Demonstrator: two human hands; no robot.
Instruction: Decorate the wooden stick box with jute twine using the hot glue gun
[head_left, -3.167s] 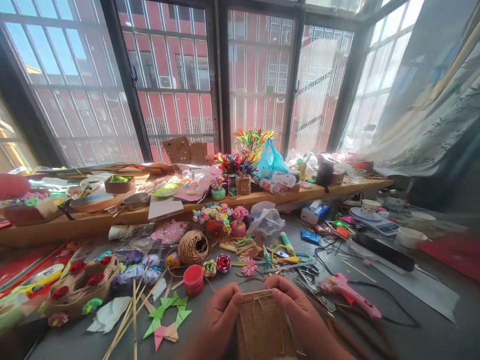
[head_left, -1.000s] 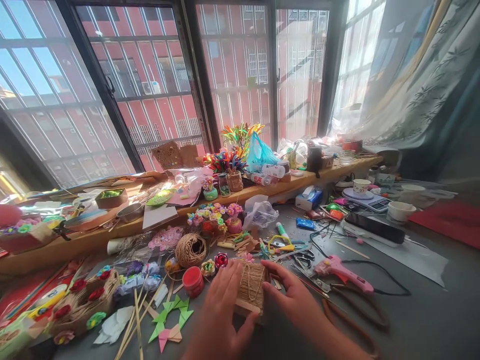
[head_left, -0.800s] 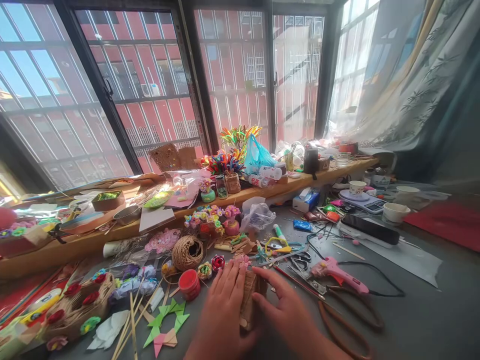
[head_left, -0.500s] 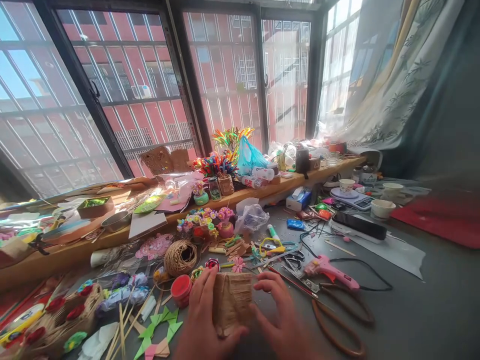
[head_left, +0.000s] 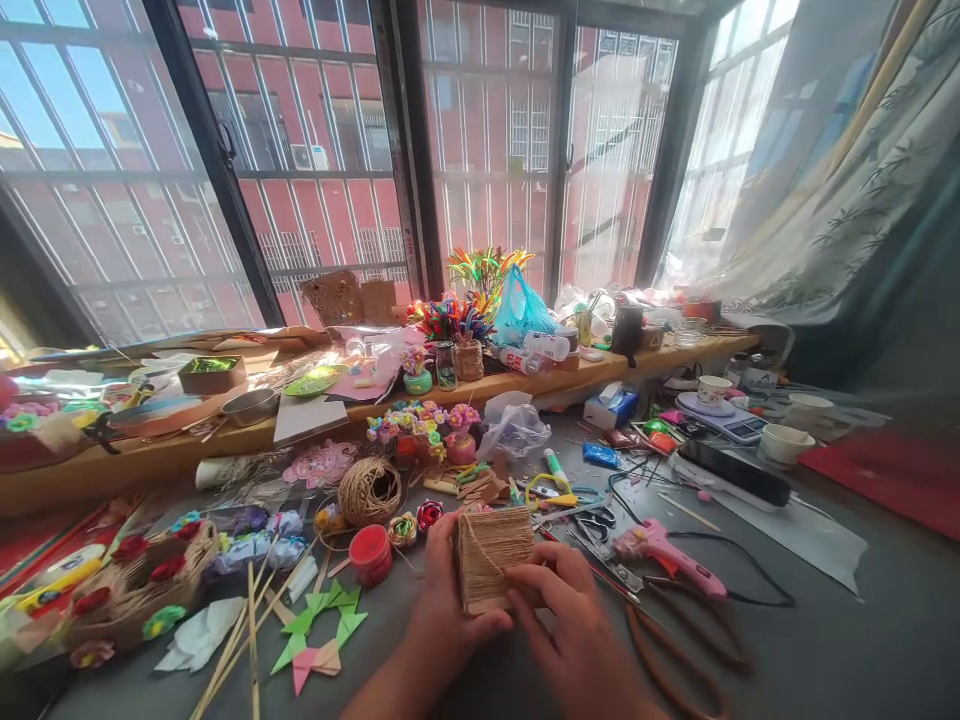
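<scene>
Swung inward, the right hand (head_left: 559, 605) now pinches the twine strand (head_left: 487, 553) slanting down-right across the box (head_left: 514, 535), which the left hand (head_left: 448, 600) grips.

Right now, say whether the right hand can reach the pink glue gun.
Likely yes: the pink glue gun lies nearby, only low tools between, though the right hand is at the twine-wrapped box.

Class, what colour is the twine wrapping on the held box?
The twine wrapping is light brown; the head view shows it best.
</scene>
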